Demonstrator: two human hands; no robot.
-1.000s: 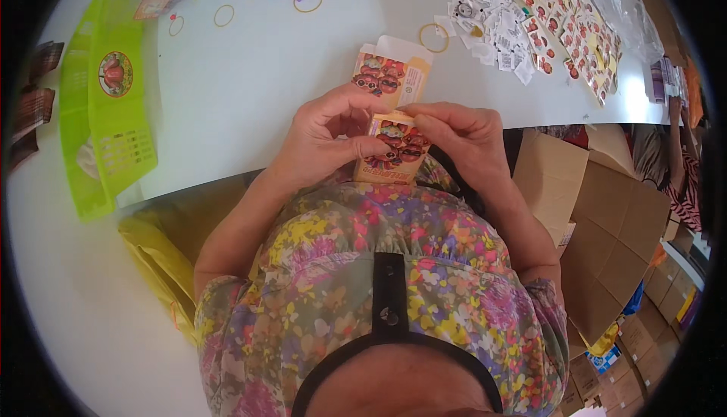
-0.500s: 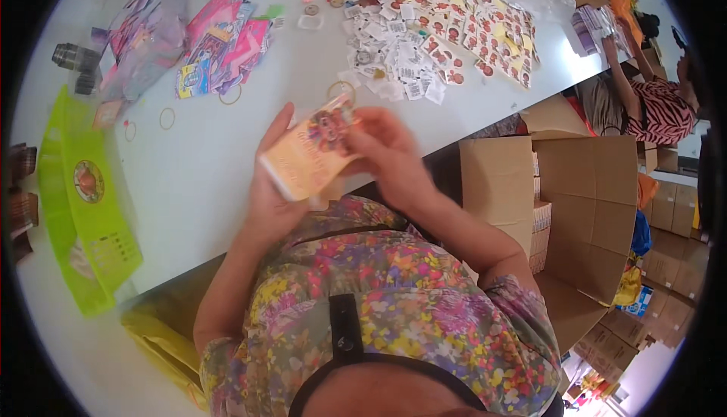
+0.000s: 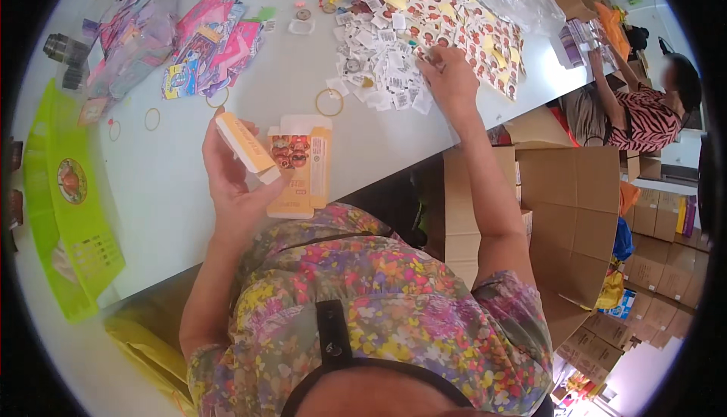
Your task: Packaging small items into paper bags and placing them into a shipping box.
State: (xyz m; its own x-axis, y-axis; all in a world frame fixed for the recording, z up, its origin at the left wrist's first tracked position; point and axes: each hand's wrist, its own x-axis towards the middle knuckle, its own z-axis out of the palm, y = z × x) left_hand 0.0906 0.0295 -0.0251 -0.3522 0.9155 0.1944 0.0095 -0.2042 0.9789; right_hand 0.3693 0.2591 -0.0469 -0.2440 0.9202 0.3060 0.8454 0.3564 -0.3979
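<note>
My left hand (image 3: 235, 167) is closed around a small orange-and-white carton (image 3: 246, 144), tilted, with a flap sticking out at its lower end. Beside that hand a flattened orange carton (image 3: 307, 182) with cartoon figures lies at the table edge. My right hand (image 3: 452, 84) is at the border between the heap of small white printed packets (image 3: 382, 57) and the sheets of cartoon stickers (image 3: 488, 34). Its thumb and fingers are bent together, pressed down on the pile; what they pinch is hidden.
Rubber bands (image 3: 330, 102) lie about the white table (image 3: 174, 190). Colourful packets (image 3: 216, 49), a filled plastic bag (image 3: 140, 34) and a green basket (image 3: 72, 212) are at left. An open cardboard box (image 3: 564, 220) stands at right, and another person (image 3: 644, 110) sits beyond it.
My right hand has left the carton and reached far right to the packets and stickers. My left hand has moved left with the carton. The flattened carton now shows on the table.
</note>
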